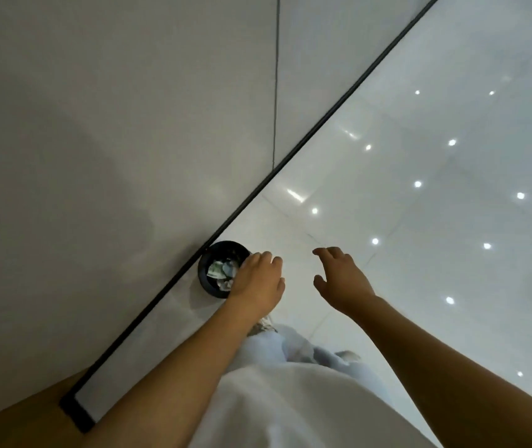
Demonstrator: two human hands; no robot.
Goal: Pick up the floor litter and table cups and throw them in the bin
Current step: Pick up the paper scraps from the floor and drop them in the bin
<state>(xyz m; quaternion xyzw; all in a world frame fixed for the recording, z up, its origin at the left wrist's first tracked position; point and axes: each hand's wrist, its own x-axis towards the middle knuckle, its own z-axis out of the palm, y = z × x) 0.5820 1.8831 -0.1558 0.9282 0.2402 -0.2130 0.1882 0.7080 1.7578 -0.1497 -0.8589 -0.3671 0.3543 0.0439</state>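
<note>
1. Bin [210, 282] sat on the glossy floor [419, 221] against the wall's black skirting [258, 185], crumpled litter [221, 270] already inside it.
2. My left hand [258, 279] hovered over the bin's near rim, knuckles up; whether its fingers pinched anything, I could not tell.
3. My right hand [342, 279] hung apart to the side, fingers loosely spread, holding nothing.
4. I judged a clean drop needed the release centred over the opening, not the rim.

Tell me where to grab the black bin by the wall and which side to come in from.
Grip the black bin by its round open rim, on the side facing the open floor. It stands upright against the wall's dark baseboard, so the wall side looks blocked. The left hand hangs above that near rim; the right hand is open, apart.
</note>
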